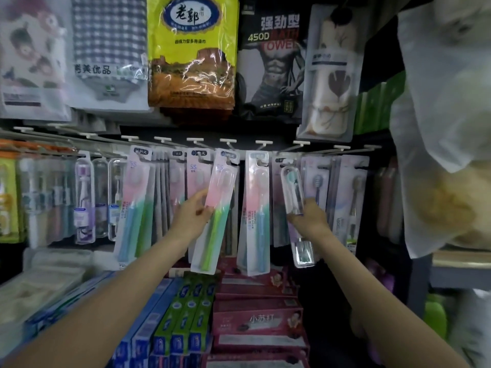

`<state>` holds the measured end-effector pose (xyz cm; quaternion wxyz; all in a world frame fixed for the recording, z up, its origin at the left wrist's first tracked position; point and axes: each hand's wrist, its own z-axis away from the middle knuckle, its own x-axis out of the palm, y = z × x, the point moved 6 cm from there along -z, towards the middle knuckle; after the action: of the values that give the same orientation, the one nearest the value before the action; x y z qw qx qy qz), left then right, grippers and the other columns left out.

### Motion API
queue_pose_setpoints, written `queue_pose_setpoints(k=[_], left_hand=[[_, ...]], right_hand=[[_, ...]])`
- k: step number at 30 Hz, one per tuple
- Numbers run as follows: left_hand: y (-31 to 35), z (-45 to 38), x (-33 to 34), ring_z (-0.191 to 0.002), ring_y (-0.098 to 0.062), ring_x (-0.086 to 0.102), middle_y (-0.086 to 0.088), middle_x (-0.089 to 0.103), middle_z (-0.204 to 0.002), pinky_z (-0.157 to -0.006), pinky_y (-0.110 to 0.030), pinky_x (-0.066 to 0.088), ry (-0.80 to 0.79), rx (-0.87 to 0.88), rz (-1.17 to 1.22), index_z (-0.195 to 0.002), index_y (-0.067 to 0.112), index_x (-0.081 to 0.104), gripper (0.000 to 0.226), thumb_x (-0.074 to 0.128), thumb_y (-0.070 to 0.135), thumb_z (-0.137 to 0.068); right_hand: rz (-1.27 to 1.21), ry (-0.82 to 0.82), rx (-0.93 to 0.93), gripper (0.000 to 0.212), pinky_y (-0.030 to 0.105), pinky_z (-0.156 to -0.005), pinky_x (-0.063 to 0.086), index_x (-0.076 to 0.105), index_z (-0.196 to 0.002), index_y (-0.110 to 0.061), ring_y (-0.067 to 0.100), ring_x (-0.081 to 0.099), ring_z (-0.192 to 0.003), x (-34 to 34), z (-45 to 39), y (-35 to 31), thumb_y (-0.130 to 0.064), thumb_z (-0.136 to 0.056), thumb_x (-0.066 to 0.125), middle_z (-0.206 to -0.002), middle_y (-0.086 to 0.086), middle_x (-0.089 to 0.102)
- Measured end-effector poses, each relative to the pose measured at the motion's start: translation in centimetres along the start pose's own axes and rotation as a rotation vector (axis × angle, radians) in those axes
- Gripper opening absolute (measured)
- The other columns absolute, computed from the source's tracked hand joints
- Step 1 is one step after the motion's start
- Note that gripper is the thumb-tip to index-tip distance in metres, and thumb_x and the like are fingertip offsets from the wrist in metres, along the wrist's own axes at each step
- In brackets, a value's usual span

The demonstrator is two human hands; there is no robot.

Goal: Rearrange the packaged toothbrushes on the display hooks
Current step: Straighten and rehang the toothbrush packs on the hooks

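**Seating the green toothbrush pack on its hook**

I judge the hook row (228,141) sets alignment. The pink-green toothbrush pack (214,216) hangs tilted, top at a hook. My left hand (192,217) pinches its middle; I level it first. My right hand (308,219) grips the clear toothbrush case (292,191).

**A crowded shop wall, dimly lit**

A dark back panel (268,134) carried a row of white-tipped hooks. Above hung bagged towels: a yellow pack (191,51), a black pack (271,62), a checked one (109,49). Below, boxed toothpaste lay stacked in blue (148,328), green (186,314) and pink (257,320). A pale plastic bag (449,128) hung on the right.
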<state>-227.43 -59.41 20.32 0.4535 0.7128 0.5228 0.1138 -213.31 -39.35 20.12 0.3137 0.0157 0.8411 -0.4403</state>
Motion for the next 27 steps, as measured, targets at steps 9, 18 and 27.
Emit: queue_pose_setpoints(k=[9, 18, 27], left_hand=[[0.6, -0.1, -0.2, -0.097, -0.009, 0.048, 0.0, 0.056, -0.12, -0.086, -0.023, 0.038, 0.054, 0.031, -0.096, -0.136, 0.015, 0.042, 0.044, 0.046, 0.001, -0.094], [-0.3, 0.2, 0.8, -0.113, -0.023, 0.053, -0.008, 0.056, -0.127, -0.097, -0.036, 0.043, 0.052, -0.007, -0.086, -0.136, 0.012, 0.041, 0.042, 0.046, 0.008, -0.095], [-0.2, 4.1, -0.7, -0.085, -0.013, 0.054, 0.001, 0.057, -0.091, -0.071, -0.016, 0.041, 0.24, 0.124, -0.082, -0.107, 0.01, 0.054, 0.017, 0.053, 0.006, -0.09]], right_hand=[[-0.031, 0.081, 0.0, 0.044, 0.028, -0.069, 0.039, 0.031, -0.123, 0.006, 0.03, 0.055, -0.097, 1.1, 0.4, -0.5, -0.017, -0.093, 0.054, -0.105, 0.015, 0.05], [-0.329, 0.112, -0.032, 0.044, 0.029, -0.068, 0.04, 0.031, -0.117, -0.003, 0.022, 0.051, -0.086, 1.2, 3.3, 0.7, -0.023, -0.09, 0.06, -0.091, 0.001, 0.046], [-0.54, 0.162, -0.224, 0.073, 0.049, -0.095, 0.046, 0.03, -0.124, -0.023, 0.027, 0.053, -0.114, 0.5, 7.5, -2.3, -0.049, -0.072, 0.072, -0.126, 0.007, 0.051]])
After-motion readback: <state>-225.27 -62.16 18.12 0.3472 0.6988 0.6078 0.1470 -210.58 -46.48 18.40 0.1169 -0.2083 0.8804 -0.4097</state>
